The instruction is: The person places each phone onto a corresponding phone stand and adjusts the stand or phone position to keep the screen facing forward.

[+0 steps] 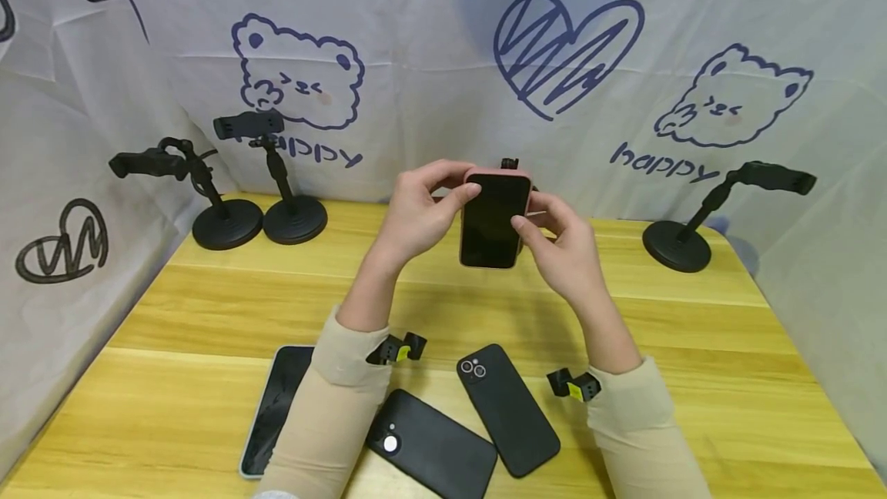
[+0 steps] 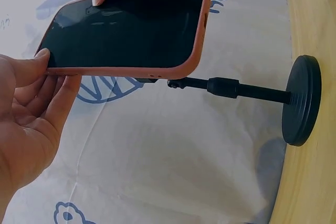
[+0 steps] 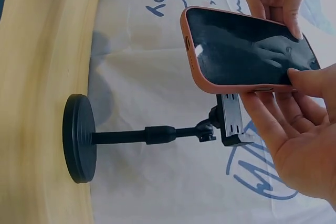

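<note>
A smartphone in a pink case (image 1: 490, 226) is held up above the table, its dark screen facing me. My left hand (image 1: 426, 210) grips its upper left corner, thumb on the screen's edge and fingers behind. On the other side my right hand (image 1: 564, 249) pinches the right edge, thumb in front. Behind the phone stands a black phone stand, whose clamp (image 3: 231, 121) and round base (image 3: 79, 139) show in the right wrist view. Part of that clamp is hidden by the phone; I cannot tell whether they touch.
Two black phone stands (image 1: 227, 223) (image 1: 295, 218) are at the back left, another (image 1: 677, 245) at the back right. Near my forearms lie two black phones (image 1: 509, 410) (image 1: 433, 445), face down, and a light-edged phone (image 1: 277, 406) partly under the left sleeve. A drawn-on white cloth (image 1: 430, 83) hangs behind.
</note>
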A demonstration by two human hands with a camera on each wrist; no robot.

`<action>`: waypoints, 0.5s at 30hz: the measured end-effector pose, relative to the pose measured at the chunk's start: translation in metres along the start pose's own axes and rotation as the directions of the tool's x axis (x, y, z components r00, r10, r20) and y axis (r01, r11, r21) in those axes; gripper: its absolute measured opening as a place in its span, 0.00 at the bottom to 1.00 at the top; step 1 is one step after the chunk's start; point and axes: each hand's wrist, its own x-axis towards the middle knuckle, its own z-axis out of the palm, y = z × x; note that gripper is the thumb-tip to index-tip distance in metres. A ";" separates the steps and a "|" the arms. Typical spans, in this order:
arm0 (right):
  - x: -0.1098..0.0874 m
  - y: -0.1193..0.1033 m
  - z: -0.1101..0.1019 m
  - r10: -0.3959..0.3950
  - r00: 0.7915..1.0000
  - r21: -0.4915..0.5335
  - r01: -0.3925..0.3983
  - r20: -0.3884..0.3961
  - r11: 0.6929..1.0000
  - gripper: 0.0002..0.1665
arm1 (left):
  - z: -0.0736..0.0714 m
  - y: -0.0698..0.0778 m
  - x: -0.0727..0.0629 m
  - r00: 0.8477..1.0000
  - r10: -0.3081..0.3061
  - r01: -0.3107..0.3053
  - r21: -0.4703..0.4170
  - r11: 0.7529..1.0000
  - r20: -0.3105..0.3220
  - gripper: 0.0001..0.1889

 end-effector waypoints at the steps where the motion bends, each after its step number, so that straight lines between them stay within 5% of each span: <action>1: 0.000 0.001 0.000 0.000 1.000 0.005 0.000 -0.005 1.000 0.18 | 0.000 0.000 0.000 1.000 -0.008 0.008 -0.001 1.000 0.000 0.11; 10: 0.002 0.004 0.001 0.005 0.999 0.059 -0.002 -0.049 0.998 0.18 | 0.003 0.000 0.002 0.998 -0.060 0.061 -0.062 0.996 0.005 0.11; 15: 0.003 0.006 0.004 0.034 0.994 0.229 -0.009 -0.106 0.973 0.18 | 0.005 -0.003 0.002 0.996 -0.073 0.075 -0.055 0.996 0.048 0.11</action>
